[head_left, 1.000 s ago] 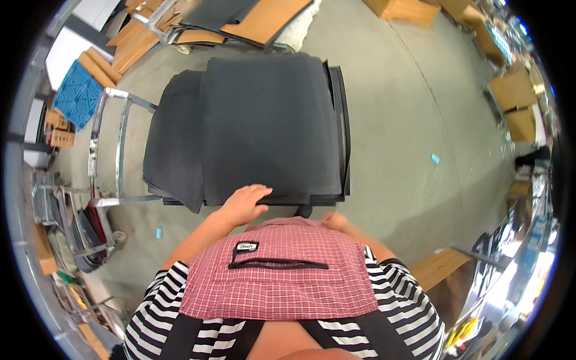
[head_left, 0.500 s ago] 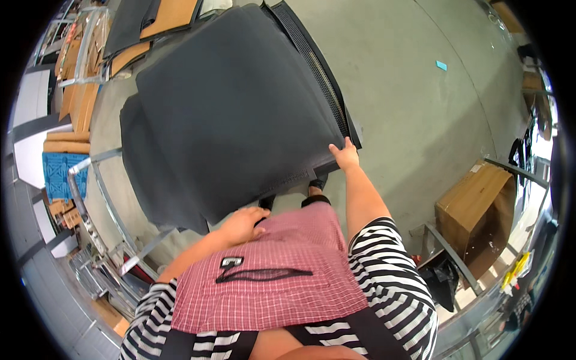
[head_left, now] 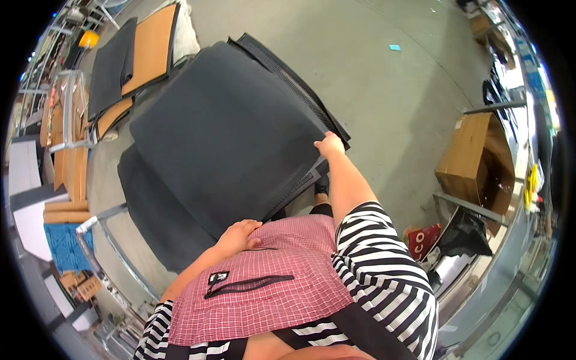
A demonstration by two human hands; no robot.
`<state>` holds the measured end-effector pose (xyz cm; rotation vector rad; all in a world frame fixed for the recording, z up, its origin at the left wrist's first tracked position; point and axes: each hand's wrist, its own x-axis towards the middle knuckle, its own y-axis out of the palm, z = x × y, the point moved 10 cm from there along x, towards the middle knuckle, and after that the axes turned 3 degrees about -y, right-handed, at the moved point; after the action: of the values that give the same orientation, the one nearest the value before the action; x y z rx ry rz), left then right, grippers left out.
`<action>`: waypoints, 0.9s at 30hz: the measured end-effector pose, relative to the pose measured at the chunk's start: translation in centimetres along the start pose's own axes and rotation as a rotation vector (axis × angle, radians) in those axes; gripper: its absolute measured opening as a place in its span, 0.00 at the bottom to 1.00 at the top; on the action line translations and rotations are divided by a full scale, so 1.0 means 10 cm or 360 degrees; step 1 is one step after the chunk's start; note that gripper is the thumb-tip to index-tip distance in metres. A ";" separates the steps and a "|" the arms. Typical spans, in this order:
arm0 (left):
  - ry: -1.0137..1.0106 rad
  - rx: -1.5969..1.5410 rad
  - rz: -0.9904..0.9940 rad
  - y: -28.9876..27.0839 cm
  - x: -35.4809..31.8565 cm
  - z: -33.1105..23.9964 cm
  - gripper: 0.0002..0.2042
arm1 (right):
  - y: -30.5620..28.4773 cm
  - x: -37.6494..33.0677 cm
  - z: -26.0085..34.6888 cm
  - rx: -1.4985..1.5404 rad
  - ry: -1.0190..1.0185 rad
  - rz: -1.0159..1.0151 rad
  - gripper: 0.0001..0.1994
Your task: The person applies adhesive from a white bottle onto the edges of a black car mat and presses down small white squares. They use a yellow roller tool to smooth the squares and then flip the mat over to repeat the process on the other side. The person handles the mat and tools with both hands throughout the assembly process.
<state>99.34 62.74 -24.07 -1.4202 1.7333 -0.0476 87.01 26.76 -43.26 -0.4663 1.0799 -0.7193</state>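
Observation:
A pile of large dark grey flat sheets (head_left: 216,126) takes up the middle of the view. Along its far right side the layers fan apart, and a textured, mesh-like strip (head_left: 288,81) shows between them. My right hand (head_left: 330,145) grips the right corner of the pile, fingers over the edge. How many layers it pinches I cannot make out. My left hand (head_left: 237,236) is low in front of the red checked apron (head_left: 258,300), close to the pile's near edge. Its fingers are extended with the thumb apart, and nothing shows in them.
More dark sheets with tan boards (head_left: 150,48) lie at the far left. A metal frame (head_left: 108,216) stands left of the pile, near a blue pallet (head_left: 66,243). To the right are an open cardboard box (head_left: 465,150) and a black plastic bag (head_left: 465,234).
The view has shifted, so the pile and floor sit lower in the picture. My right hand keeps its grip at the corner. My left hand stays low by the apron.

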 end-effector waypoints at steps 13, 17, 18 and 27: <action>0.0547 -0.0914 -0.0954 -0.71 0.76 -0.38 0.33 | -0.71 -2.92 1.96 0.0907 -0.0827 -0.0021 0.14; 0.0385 -0.0391 -0.1151 -0.99 0.77 -0.13 0.15 | -0.96 -3.53 1.87 0.0584 -0.1394 0.0047 0.16; 0.0285 -0.0213 -0.1197 -1.13 0.77 0.13 0.19 | -0.94 -3.46 1.53 0.0450 -0.1318 -0.0065 0.18; 0.0133 -0.0685 -0.1571 -2.36 -0.95 0.68 0.16 | 0.13 -4.18 -2.53 -0.0396 0.0212 0.0492 0.26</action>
<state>121.69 65.45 -10.41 -2.5035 0.9689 -0.2790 52.55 57.99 -28.39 -0.4541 1.3398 -0.3479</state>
